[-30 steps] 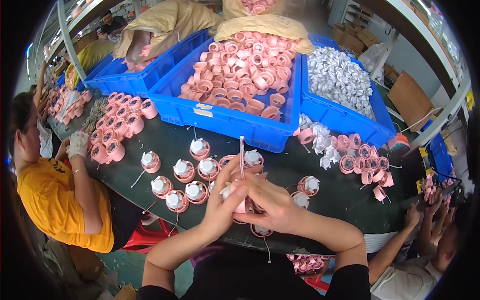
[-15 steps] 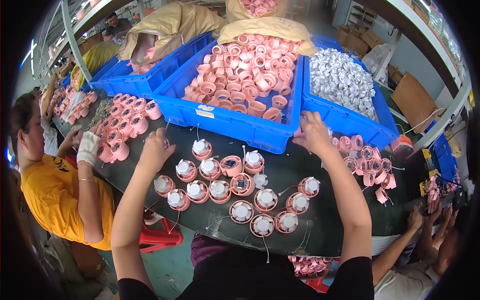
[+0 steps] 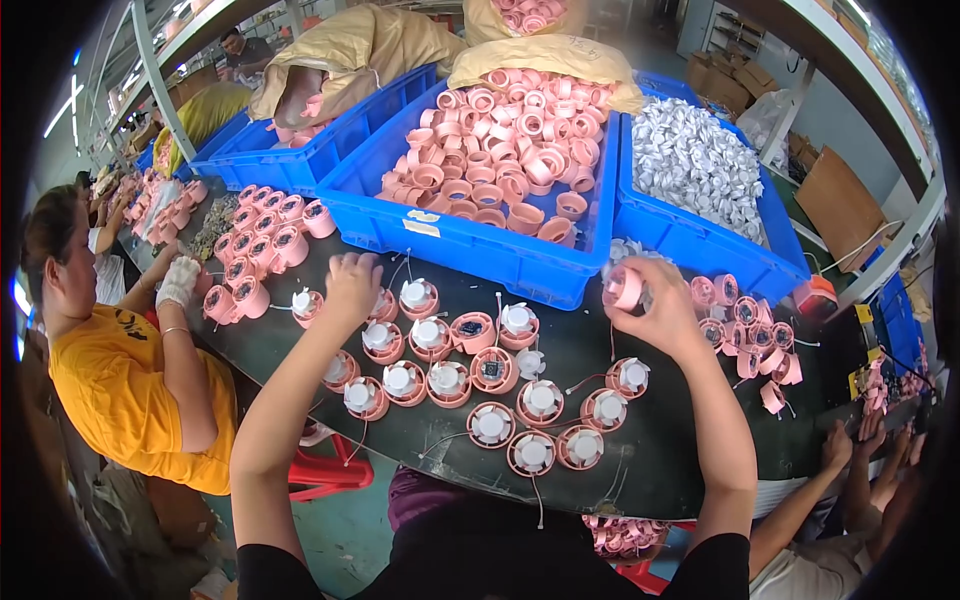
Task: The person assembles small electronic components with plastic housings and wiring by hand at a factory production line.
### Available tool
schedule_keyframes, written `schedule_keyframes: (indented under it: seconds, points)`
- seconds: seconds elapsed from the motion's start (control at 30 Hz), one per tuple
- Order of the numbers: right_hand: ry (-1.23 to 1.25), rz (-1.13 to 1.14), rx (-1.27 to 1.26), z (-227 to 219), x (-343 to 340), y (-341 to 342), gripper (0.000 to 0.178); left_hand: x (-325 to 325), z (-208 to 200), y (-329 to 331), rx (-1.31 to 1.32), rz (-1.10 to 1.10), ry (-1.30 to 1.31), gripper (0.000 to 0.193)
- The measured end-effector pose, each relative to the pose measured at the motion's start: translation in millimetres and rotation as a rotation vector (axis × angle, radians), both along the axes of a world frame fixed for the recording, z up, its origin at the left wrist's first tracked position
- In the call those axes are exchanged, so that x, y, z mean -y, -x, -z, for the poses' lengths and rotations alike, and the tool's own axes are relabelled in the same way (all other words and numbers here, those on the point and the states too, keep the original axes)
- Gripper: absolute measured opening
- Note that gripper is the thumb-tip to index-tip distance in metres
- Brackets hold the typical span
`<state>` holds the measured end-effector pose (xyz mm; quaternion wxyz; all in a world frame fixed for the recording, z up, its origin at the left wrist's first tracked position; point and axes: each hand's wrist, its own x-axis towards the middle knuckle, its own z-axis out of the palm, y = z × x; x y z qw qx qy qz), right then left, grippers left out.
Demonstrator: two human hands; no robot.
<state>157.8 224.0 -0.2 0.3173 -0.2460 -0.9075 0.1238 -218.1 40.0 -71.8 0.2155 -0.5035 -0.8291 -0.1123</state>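
Note:
My right hand is closed round a pink ring housing, lifted in front of the blue bins, its open round side showing. My left hand bends its fingers down over the table, against a pink ring housing that it partly hides; the fingertips are mostly out of sight. Left of that hand lies a pink housing with a white fan wheel. Between my arms stand several pink housings with white fan wheels. Two housings show dark circuit boards instead. A loose white fan wheel lies among them.
A blue bin of pink housings stands ahead, with a blue bin of white fan wheels to its right. Pink housings cluster at left and right. A co-worker in a yellow shirt sits left; thin wires trail over the table edge.
My right hand has drawn back from the bin edge, and the pink housing now shows plainly in it. My left hand has shifted right, exposing a housing with a fan wheel at its left.

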Motion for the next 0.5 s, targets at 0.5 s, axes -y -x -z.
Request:
schedule_keyframes:
  seconds: [0.5]
  points:
    - [0.404, -0.204, -0.153, -6.5, 45.8, -7.5, 0.057, -42.7, -44.2, -188.3, 0.12, 0.941, 0.458, 0.031]
